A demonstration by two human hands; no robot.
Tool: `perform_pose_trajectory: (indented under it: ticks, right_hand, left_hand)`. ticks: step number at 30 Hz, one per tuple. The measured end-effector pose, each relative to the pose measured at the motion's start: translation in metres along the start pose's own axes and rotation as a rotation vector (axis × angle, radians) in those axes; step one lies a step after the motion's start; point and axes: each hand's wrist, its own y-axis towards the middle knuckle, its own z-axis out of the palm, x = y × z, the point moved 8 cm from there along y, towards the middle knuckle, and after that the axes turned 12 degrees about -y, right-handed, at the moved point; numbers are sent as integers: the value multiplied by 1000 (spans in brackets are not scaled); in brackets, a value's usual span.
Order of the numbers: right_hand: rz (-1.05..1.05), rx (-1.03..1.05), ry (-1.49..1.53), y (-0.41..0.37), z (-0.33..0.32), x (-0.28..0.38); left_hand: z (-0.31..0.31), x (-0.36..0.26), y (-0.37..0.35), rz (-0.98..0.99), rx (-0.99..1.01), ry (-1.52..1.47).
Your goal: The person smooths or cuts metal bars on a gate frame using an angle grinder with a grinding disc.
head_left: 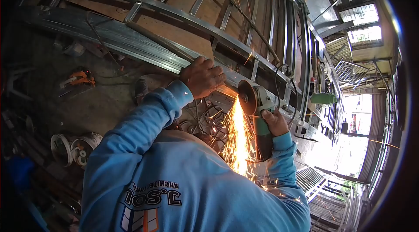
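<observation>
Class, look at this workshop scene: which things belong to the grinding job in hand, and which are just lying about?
In use:
- left hand, gripping the metal frame
- right hand, holding the grinder
- sparks flying off the disc

Lying about:
- orange tool on the floor
- white rolls lower left
- green object at the right, too far off to identify

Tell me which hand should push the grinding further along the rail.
Right. The right hand grips the angle grinder, its disc sparking on the metal rail; the left hand braces that rail.
</observation>
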Motion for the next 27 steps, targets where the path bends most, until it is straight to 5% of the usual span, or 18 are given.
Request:
perform_pose_trajectory:
  ticks: [6,27]
  right_hand:
    - [147,55,-173,2,-8,-9]
    - [34,66,126,11,7,17]
  left_hand:
    - [-1,0,0,11,-13,5]
    - [-1,-1,-2,21,-73,9]
